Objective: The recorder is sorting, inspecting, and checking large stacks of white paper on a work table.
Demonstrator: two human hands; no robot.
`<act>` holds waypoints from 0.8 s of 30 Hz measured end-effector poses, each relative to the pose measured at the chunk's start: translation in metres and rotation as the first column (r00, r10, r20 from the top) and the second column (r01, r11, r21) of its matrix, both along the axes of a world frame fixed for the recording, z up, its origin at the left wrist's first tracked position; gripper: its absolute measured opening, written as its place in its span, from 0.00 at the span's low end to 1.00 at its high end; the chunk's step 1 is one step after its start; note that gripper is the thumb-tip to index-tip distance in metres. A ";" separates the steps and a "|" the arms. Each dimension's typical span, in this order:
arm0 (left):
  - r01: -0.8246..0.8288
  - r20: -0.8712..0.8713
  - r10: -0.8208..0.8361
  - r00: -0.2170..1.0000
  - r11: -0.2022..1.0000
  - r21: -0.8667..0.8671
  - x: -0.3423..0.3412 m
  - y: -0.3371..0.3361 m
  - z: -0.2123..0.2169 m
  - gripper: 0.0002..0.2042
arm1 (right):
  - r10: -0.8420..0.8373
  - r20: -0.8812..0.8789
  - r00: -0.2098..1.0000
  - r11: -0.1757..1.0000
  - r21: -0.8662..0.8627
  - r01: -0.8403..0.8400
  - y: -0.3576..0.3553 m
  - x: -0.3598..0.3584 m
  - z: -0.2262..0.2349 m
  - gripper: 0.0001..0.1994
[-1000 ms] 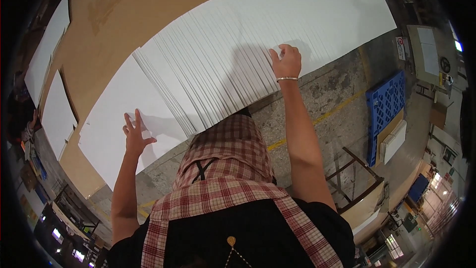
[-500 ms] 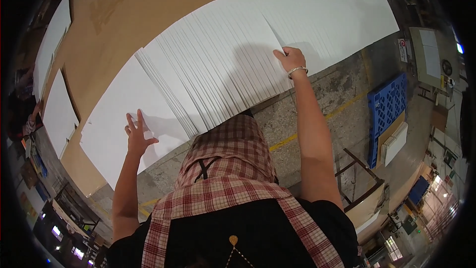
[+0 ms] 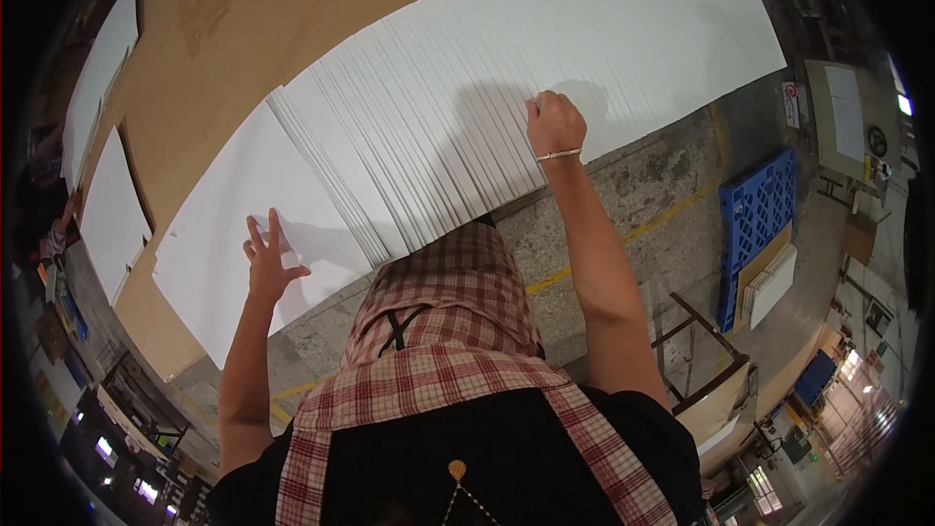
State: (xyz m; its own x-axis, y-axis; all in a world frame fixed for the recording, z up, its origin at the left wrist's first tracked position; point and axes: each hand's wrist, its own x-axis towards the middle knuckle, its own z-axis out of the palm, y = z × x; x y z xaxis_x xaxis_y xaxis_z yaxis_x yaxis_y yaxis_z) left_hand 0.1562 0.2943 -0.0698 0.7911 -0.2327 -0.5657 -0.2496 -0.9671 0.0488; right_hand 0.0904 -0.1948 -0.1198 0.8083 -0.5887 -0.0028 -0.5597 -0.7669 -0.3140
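Note:
A long row of overlapping white sheets [image 3: 409, 97] lies fanned out, their edges forming many close parallel lines. My left hand [image 3: 270, 258] rests on the smooth left end of the row, fingers spread and holding nothing. Over the fanned edges, right of the middle, my right hand [image 3: 558, 125] is closed, knuckles up and fingers curled under. Whether a sheet edge is pinched in it is hidden. A thin bracelet [image 3: 558, 154] circles the right wrist.
The brown tabletop [image 3: 224, 68] extends beyond the sheets. More white sheets [image 3: 115, 219] lie at the far left, where another person's hand [image 3: 73, 206] shows. On the right stand a blue plastic pallet [image 3: 755, 224] and stacked white boards [image 3: 771, 287].
My right hand has moved slightly left and its fingers have curled closed. The sheet edge raised beside it now lies flat. My left hand has stayed in place.

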 end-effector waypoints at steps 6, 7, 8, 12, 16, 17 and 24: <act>-0.021 -0.027 0.021 0.999 1.000 -0.010 0.000 -0.002 0.002 0.65 | -0.170 0.047 0.984 0.935 0.324 0.145 -0.021 0.003 0.000 0.14; -0.018 -0.029 0.018 0.999 1.000 -0.010 0.000 -0.002 0.002 0.65 | -0.223 -0.014 0.975 0.829 0.524 0.197 -0.026 0.004 0.000 0.16; -0.013 -0.019 0.013 1.000 1.000 -0.009 0.000 0.000 0.001 0.65 | -0.194 -0.058 0.979 0.803 0.564 0.193 -0.028 0.003 -0.002 0.15; -0.017 -0.015 0.017 1.000 0.999 -0.029 -0.001 -0.001 0.001 0.65 | -0.136 -0.139 0.981 0.816 0.545 0.191 -0.030 0.003 -0.004 0.14; -0.012 -0.015 0.012 1.000 0.999 -0.035 -0.001 0.003 0.003 0.65 | -0.148 -0.096 0.984 0.850 0.496 0.176 -0.023 0.003 -0.003 0.15; 0.001 -0.004 -0.001 1.000 1.000 -0.028 -0.001 0.003 0.004 0.66 | -0.139 -0.112 0.984 0.861 0.478 0.176 -0.022 0.004 -0.002 0.15; -0.015 -0.016 0.015 1.000 1.000 0.003 -0.001 0.004 0.000 0.66 | -0.066 0.195 0.979 0.994 -0.068 0.080 -0.026 0.001 0.003 0.15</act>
